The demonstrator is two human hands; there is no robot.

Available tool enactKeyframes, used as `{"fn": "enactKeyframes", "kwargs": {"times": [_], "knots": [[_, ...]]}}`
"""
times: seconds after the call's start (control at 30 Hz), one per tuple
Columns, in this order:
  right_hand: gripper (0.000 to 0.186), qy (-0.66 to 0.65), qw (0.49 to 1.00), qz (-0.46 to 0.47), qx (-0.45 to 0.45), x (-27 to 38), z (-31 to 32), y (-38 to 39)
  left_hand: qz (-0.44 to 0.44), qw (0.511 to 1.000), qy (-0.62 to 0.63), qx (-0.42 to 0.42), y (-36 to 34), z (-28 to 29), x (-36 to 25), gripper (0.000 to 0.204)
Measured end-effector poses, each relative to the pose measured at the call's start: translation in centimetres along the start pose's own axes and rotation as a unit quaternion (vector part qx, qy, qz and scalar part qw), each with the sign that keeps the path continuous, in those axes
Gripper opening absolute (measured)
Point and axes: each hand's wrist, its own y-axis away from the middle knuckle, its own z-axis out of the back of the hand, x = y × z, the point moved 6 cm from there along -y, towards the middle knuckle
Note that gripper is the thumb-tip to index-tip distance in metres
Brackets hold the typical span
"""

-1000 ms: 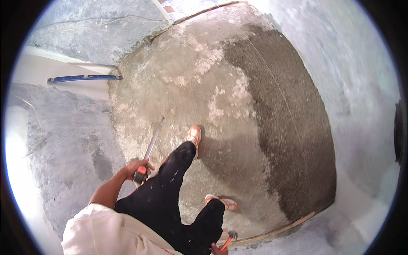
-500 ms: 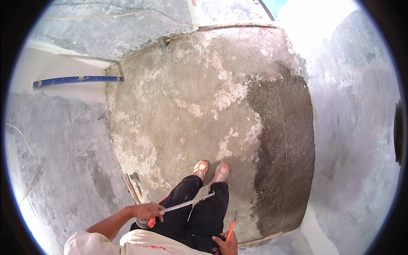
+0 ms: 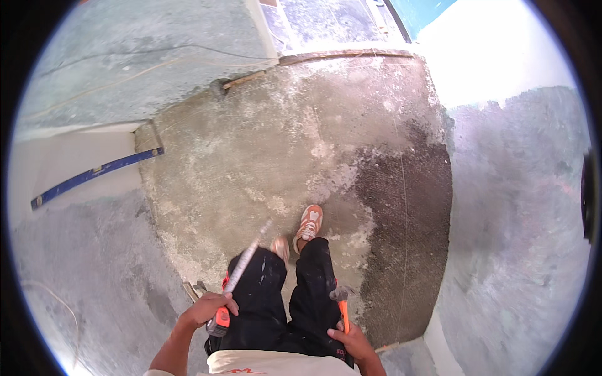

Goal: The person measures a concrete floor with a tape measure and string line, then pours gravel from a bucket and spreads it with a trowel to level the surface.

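Observation:
My left hand (image 3: 209, 308) grips an orange and black tape measure (image 3: 219, 320), its pale blade (image 3: 246, 259) pulled out and slanting up over my left thigh toward the floor. Down by my right thigh, my right hand (image 3: 352, 338) is closed round the orange handle of a hammer (image 3: 343, 307), whose grey head is upright at the top. Both my feet, in pink and white shoes (image 3: 310, 222), stand on the rough concrete floor (image 3: 207, 163), the right one farther forward.
A blue spirit level (image 3: 100, 172) leans at the left wall. Plastered walls (image 3: 514, 207) border the floor, whose right part is dark. Wooden strips (image 3: 351, 53) lie along the far edge, before an opening with a pale surface beyond. A tool and wood piece (image 3: 191, 290) lie beside my left leg.
The view has turned. My right foot has moved ahead of the left. The tape blade, pointing rightward half a second ago, now points forward and up; the hammer is held higher.

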Motion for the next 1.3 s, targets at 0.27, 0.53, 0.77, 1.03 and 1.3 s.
{"fn": "enactKeyframes", "kwargs": {"times": [0.27, 0.53, 0.77, 1.03, 1.3], "knots": [[0.044, -0.079, 0.989, -0.107, -0.068, 16.4, 1.9, -5.3, -0.006, 0.986, 0.163, 0.023, -5.0, 4.8, -14.5, 0.063], [0.033, 0.191, 0.928, 0.187, -0.259, 47.5, 11.7, -20.7, -0.089, 0.987, -0.026, -0.131, -21.0, 19.5, -35.3, 0.057], [0.033, 0.439, 0.741, 0.299, -0.41, 59.8, 17.8, -44.8, -0.087, 0.992, -0.004, -0.086, -37.6, 23.0, -41.2, 0.046], [0.035, 0.478, 0.734, 0.353, -0.33, 64.3, 20.9, -63.1, -0.128, 0.983, -0.126, 0.034, -55.1, 21.8, -43.6, 0.034], [0.046, 0.46, 0.718, 0.499, -0.153, 64.9, 16.1, -61.6, -0.154, 0.967, -0.186, 0.08, -63.1, 19.9, -45.9, 0.039]]}}
